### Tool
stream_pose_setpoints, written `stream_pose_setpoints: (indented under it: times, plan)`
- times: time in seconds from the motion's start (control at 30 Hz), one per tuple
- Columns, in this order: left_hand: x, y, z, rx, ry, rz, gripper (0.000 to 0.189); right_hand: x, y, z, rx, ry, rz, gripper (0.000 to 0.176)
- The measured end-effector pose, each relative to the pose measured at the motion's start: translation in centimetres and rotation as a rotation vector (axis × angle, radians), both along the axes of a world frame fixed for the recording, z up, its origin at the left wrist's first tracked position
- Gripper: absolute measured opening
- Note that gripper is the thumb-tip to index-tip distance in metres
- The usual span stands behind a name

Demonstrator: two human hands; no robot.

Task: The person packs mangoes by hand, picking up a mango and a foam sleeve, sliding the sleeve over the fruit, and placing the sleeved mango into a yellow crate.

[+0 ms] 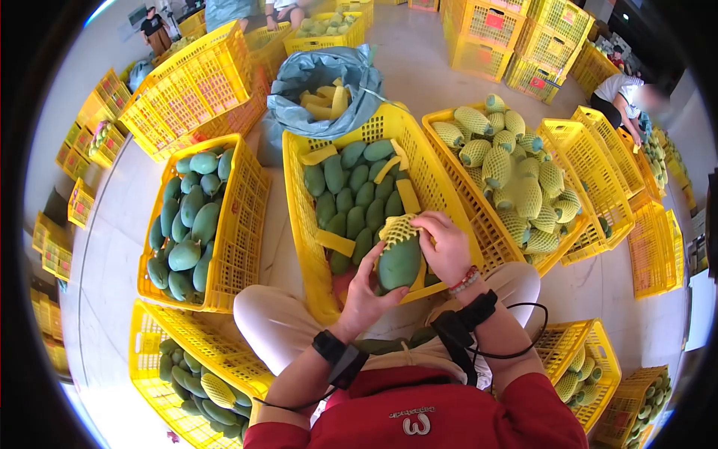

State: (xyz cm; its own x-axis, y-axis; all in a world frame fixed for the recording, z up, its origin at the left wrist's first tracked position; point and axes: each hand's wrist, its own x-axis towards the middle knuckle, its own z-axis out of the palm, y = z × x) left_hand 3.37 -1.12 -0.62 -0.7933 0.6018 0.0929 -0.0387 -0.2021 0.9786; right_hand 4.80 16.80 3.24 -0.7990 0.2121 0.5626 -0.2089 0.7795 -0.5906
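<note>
A large green mango (399, 268) is held over the middle crate, its upper end covered by a yellow foam net (399, 230). My left hand (368, 292) is closed around the mango's lower left side, thumb along the bottom. At the upper right of the fruit, the fingers of my right hand (443, 243) pinch the net's edge. Beneath both hands stands the middle yellow crate (301, 217), with rows of bare green mangoes (351, 191) and some flat yellow foam strips (334, 242) among them.
A blue plastic bag (288, 101) of yellow foam nets sits at the far end of the middle crate. On the right, a crate holds netted mangoes (497, 166); on the left, another holds bare mangoes (185, 254). Stacked crates (486, 34) and a bending person (621, 97) are farther off.
</note>
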Motion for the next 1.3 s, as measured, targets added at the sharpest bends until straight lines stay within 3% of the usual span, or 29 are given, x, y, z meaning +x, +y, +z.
stream_pose_setpoints:
  times: [0.1,0.2,0.23,0.37,0.43,0.47,0.5,0.53,0.6,0.63,0.67,0.7,0.73,0.8,0.83,0.93,1.0,1.07,1.13,1.17,1.23,1.3]
  plan:
    - [0.9,0.4,-0.4,0.078,-0.085,0.088,0.084,0.4,-0.8,0.5,-0.036,-0.002,0.096,0.011]
    - [0.7,0.8,0.0,0.169,-0.212,0.163,0.081,2.0,-3.3,1.6,-0.002,-0.024,0.22,0.012]
    - [0.6,0.3,1.5,-0.006,-0.207,0.139,0.074,2.4,-3.9,1.9,-0.006,-0.024,0.214,0.012]
    - [0.2,1.2,-0.2,0.23,-0.279,0.202,0.061,2.6,-5.2,1.9,0.038,-0.03,0.244,0.014]
    - [-0.5,0.6,-1.0,0.148,-0.207,0.263,0.047,2.7,-5.6,1.3,-0.025,0.0,0.229,0.02]
    - [-0.2,0.7,1.1,0.1,-0.2,0.272,0.044,3.0,-5.5,1.0,-0.082,0.002,0.192,0.026]
    - [-3.6,-1.7,-7.2,-0.019,-0.02,0.173,0.048,3.6,-5.1,1.6,-0.176,0.067,0.076,0.04]
    - [-1.0,0.4,1.1,0.023,-0.158,0.206,0.05,4.4,-4.7,2.3,-0.257,0.144,-0.043,0.054]
    - [0.4,3.4,4.0,0.01,0.043,0.267,0.052,5.7,-3.5,2.0,-0.787,0.081,-0.126,0.076]
    - [1.0,4.4,4.2,-0.019,0.076,0.175,0.054,6.3,-2.9,1.4,-1.107,0.047,-0.013,0.082]
    - [1.3,4.4,4.6,-0.059,0.123,0.125,0.057,5.5,-2.2,0.7,-1.312,0.217,0.235,0.08]
    - [0.7,4.8,3.9,-0.217,0.52,0.091,0.064,5.5,-1.5,-0.1,-1.266,0.182,0.211,0.083]
    - [0.4,5.3,2.9,-0.228,0.56,0.014,0.07,7.0,-0.3,0.9,-1.22,0.146,0.185,0.085]
    - [0.5,7.2,2.6,-0.169,0.411,-0.132,0.073,8.0,0.8,0.8,-0.9,0.289,-0.013,0.089]
    - [0.7,7.9,3.1,-0.172,0.394,-0.193,0.072,8.4,1.2,0.6,-0.864,0.303,-0.035,0.09]
    - [1.5,8.4,4.2,-0.314,0.602,-0.243,0.07,10.5,2.1,1.9,-0.728,0.282,-0.185,0.091]
    - [1.3,7.9,3.2,-0.338,0.54,-0.245,0.067,12.1,3.1,2.1,-0.493,0.223,-0.295,0.092]
    - [-0.5,6.7,1.8,-0.369,0.65,-0.253,0.062,14.6,4.6,2.6,-0.322,0.252,-0.421,0.09]
    - [-5.6,4.6,-3.5,-0.308,0.6,-0.255,0.055,19.5,6.1,4.8,-0.207,0.222,-0.611,0.09]
    - [-7.3,3.3,-4.7,-0.268,0.427,-0.254,0.053,22.8,7.6,4.7,-0.141,0.202,-0.719,0.09]
    - [-7.0,2.3,-2.1,-0.489,0.426,-0.186,0.052,29.2,10.0,5.5,-0.11,0.175,-0.861,0.088]
    - [-8.8,1.5,-3.0,-0.537,0.382,-0.201,0.051,36.9,11.8,5.8,-0.158,0.183,-1.012,0.085]
